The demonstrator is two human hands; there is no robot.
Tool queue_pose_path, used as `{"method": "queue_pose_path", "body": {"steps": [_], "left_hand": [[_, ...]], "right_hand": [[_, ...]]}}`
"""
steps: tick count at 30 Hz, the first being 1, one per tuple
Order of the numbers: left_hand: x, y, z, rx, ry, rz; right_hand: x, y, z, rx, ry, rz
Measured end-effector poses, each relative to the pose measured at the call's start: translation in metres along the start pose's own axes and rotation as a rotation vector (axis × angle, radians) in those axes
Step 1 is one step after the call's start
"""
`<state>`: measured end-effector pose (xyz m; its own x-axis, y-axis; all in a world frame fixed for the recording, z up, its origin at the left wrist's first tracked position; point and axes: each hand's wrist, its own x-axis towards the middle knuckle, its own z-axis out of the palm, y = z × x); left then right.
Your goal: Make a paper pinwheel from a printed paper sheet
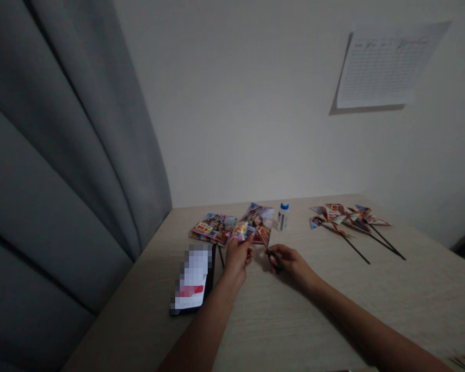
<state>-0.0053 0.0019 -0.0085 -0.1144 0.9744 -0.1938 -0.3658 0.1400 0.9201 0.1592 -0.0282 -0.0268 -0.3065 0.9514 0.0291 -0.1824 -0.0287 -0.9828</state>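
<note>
My left hand (238, 257) pinches the lower edge of a colourful printed paper sheet (260, 222) and holds it up off the table. In my right hand (290, 263) is a pair of scissors (274, 257) with dark handles, my fingers wrapped round them. The blades point up and left against the sheet; how far apart they are is too small to tell. Left of the sheet lies a stack of similar printed papers (213, 227). A small white glue bottle (282, 217) with a blue cap stands upright just beyond my right hand.
Paper pinwheels (335, 214) on dark sticks lie at the right of the wooden table (294, 330). A phone (194, 279) with a lit screen rests left of my left forearm. Behind are a white wall with a pinned sheet (383, 70) and a grey curtain (101, 129).
</note>
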Motion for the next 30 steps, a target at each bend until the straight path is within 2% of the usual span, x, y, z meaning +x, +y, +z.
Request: {"method": "queue_pose_path", "body": {"steps": [16, 30], "left_hand": [[-0.0018, 0.0022, 0.0005, 0.006, -0.008, 0.002], [-0.0003, -0.0002, 0.0001, 0.045, -0.047, 0.01]], "right_hand": [[0.0043, 0.0088, -0.0031, 0.034, 0.038, 0.004], [0.0066, 0.0065, -0.0049, 0.026, 0.005, -0.017]]}}
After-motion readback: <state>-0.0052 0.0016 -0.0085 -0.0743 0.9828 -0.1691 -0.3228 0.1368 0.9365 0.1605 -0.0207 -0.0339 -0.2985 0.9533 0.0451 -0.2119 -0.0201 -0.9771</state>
